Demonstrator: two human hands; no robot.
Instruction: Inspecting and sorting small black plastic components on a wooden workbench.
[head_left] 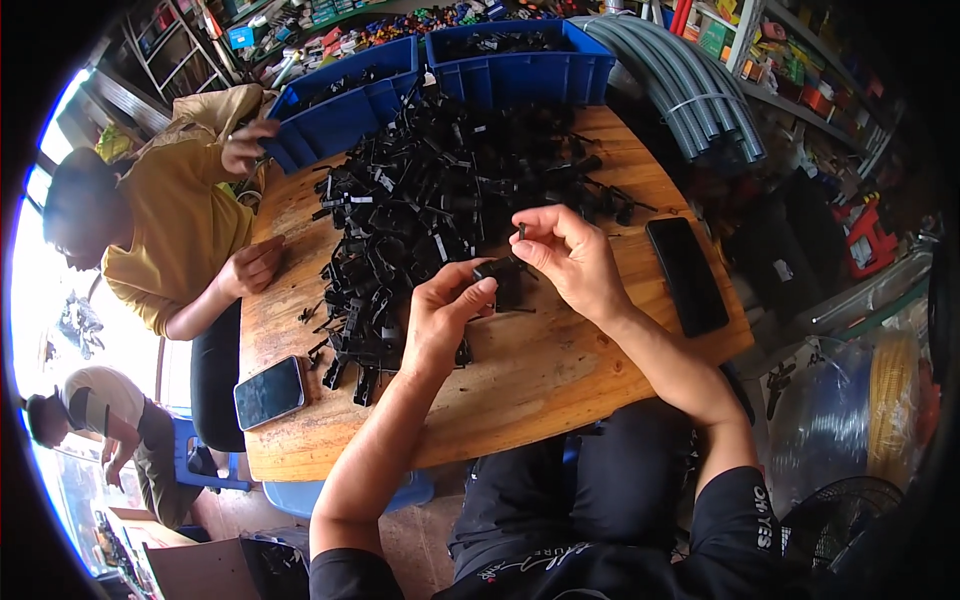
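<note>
My left hand [438,318] is closed around a small black plastic part [493,269], with the thumb pressed on its near side. Just up and to the right, my right hand [580,265] pinches a tiny dark piece [521,231] between thumb and fingertips. The two hands are close together but apart, above the near side of a heap of similar black plastic parts [400,215]. The exact kind of the held parts is too small to make out.
Under the heap stands a wooden table [540,385]. Two blue bins [520,80] of black parts line its far edge. One phone [688,275] lies at right, another [270,392] at near left. A co-worker in a yellow top [185,215] sits at left; grey hoses [690,90] are coiled beyond.
</note>
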